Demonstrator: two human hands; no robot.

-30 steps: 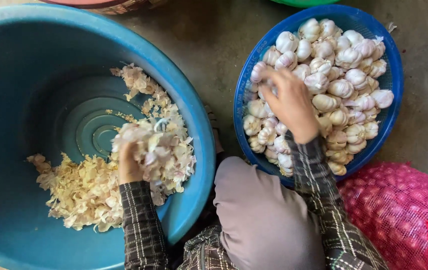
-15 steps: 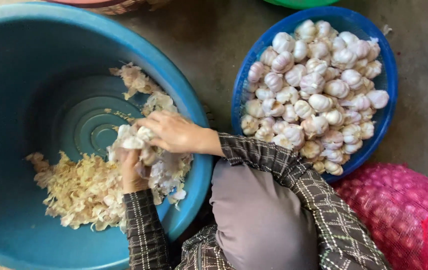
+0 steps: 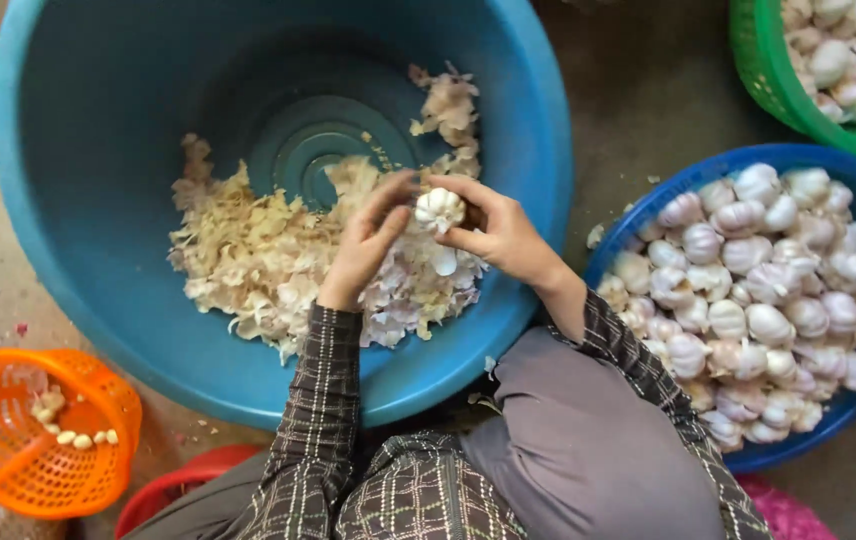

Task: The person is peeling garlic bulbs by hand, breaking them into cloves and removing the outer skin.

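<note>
two hands meet over the big blue tub [image 3: 58, 200] of papery garlic skins [image 3: 268, 260]: right hand [image 3: 503, 235] and left hand [image 3: 368, 245] both clamped on one garlic bulb [image 3: 440, 208], apparently mid-peel; splitting it likely needs a firm thumb press

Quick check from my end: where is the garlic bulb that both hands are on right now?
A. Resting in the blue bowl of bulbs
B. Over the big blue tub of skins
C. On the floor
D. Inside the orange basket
B: the left hand and right hand hold the garlic bulb above the big blue tub, over the pile of skins.
</note>
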